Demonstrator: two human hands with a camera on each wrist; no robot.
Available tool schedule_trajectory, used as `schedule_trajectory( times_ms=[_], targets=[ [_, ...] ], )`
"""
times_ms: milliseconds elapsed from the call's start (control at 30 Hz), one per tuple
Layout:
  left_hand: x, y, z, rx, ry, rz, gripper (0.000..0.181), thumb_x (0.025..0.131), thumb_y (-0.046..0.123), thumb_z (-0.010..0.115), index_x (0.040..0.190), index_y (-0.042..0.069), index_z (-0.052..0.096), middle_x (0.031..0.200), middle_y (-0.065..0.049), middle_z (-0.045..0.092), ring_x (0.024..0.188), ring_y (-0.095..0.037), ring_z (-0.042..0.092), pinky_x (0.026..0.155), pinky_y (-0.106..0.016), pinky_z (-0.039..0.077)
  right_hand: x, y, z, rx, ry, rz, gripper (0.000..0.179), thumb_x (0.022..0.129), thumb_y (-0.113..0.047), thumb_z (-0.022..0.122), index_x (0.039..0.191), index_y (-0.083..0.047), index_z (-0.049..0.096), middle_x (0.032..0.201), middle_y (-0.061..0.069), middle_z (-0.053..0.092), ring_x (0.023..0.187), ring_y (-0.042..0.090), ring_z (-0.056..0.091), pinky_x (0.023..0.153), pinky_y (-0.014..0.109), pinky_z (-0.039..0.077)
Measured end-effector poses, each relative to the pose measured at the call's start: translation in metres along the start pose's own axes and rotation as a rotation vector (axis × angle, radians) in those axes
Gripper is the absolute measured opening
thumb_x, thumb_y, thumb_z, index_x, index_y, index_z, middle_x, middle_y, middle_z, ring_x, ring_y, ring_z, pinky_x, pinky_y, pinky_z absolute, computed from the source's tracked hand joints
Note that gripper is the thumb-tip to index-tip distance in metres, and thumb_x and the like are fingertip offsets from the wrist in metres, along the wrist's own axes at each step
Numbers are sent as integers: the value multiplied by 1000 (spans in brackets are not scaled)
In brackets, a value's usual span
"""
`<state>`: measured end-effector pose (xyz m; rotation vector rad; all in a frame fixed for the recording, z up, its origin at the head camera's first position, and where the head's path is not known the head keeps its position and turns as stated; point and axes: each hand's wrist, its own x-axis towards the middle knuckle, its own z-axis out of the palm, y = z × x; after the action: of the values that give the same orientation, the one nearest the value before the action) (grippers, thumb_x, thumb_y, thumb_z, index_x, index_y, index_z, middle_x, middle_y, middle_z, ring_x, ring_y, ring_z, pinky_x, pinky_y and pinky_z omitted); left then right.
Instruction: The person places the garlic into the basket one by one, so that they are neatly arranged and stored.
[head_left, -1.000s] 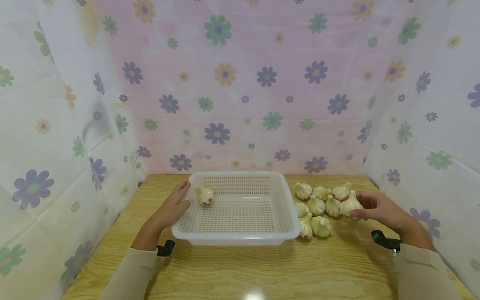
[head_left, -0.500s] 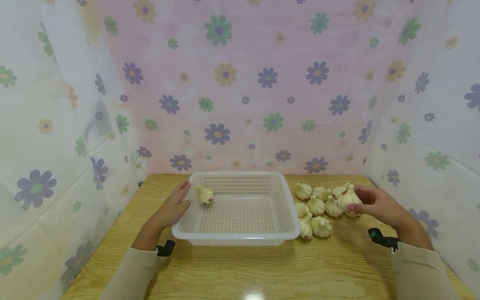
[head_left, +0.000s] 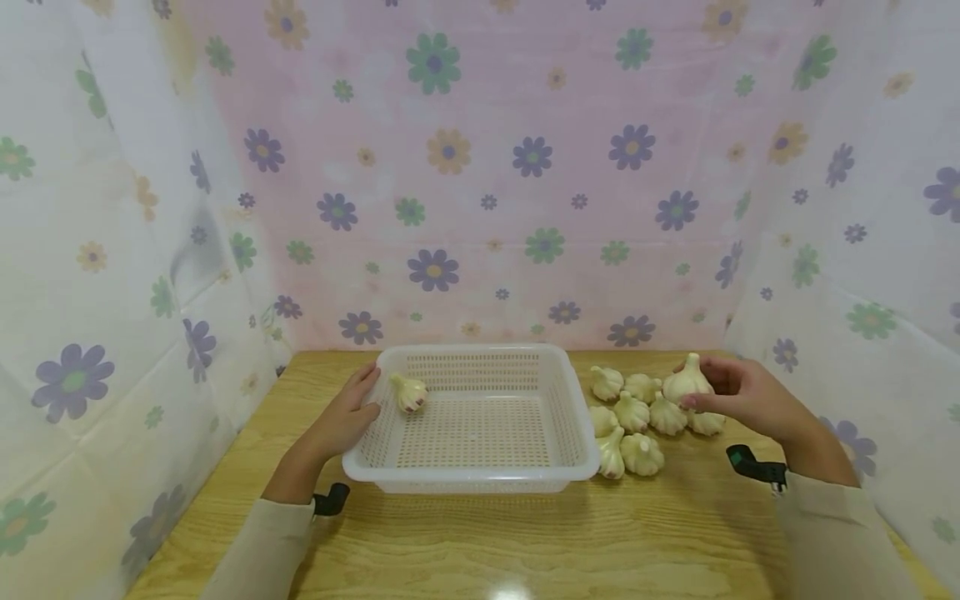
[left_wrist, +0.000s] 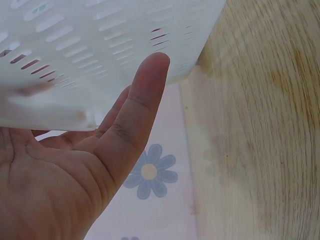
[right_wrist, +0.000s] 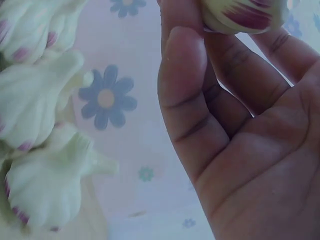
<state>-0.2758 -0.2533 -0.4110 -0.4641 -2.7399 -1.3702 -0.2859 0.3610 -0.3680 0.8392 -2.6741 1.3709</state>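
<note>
My left hand [head_left: 348, 414] holds the left rim of a white perforated plastic basket [head_left: 472, 472], its thumb at the rim. In the left wrist view, its fingers [left_wrist: 127, 120] lie against the outer wall. One garlic bulb [head_left: 410, 392] lies inside the basket at the left. My right hand [head_left: 753, 400] pinches another garlic bulb [head_left: 687, 379] between thumb and fingers, raised above the pile. In the right wrist view, only the purple-streaked bottom of that held bulb [right_wrist: 245, 15] shows. Several more garlic bulbs [head_left: 632, 411] lie grouped to the right of the basket.
The wooden table [head_left: 480, 542] carries the basket and the garlic. A flowered cloth [head_left: 487, 167] stands behind and on both sides. Black wrist mounts [head_left: 753, 467] stick out under both wrists.
My right hand has lifted the garlic bulb and moved slightly left and away from me, uncovering another bulb beneath it. The left hand and the basket have stayed put.
</note>
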Motion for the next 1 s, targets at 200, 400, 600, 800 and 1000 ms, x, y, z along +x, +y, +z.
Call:
schedule_trajectory(
  times_ms=[200, 400, 600, 800, 1000],
  targets=[
    [3, -6, 3, 1, 4, 17, 70, 100, 5, 48, 162, -7, 18, 173, -20, 7, 158, -46, 6, 123, -67, 13, 17, -9, 4, 0, -25, -47, 36, 97, -7, 69, 132, -3, 60, 106, 9, 73, 87, 23, 74, 76, 34, 62],
    [4, -8, 4, 15, 10, 14, 70, 99, 6, 47, 162, -7, 18, 173, -20, 7, 158, -47, 7, 123, -67, 13, 39, -18, 15, 16, -48, -89, 30, 96, -8, 72, 125, -10, 64, 97, 8, 72, 79, 22, 72, 64, 35, 58],
    [4, -7, 2, 20, 11, 11, 70, 100, 6, 46, 162, -8, 18, 173, -19, 7, 159, -45, 6, 124, -66, 11, 57, -26, 26, -2, -47, -84, 30, 94, -12, 76, 123, -12, 66, 94, 9, 66, 77, 17, 70, 60, 34, 54],
    [4, -5, 2, 14, 11, 24, 69, 100, 4, 47, 161, -8, 19, 173, -21, 8, 158, -47, 8, 123, -67, 13, 72, -32, 36, 17, -62, -53, 44, 93, -15, 78, 134, -12, 64, 119, 12, 68, 93, 22, 75, 71, 36, 62],
    [4, -6, 2, 21, 13, 21, 69, 100, 5, 47, 161, -8, 19, 173, -20, 8, 158, -47, 8, 123, -67, 14, 90, -44, 48, 38, -112, -65, 38, 90, -21, 81, 126, -20, 67, 112, 10, 69, 91, 30, 75, 71, 39, 62]
  ],
)
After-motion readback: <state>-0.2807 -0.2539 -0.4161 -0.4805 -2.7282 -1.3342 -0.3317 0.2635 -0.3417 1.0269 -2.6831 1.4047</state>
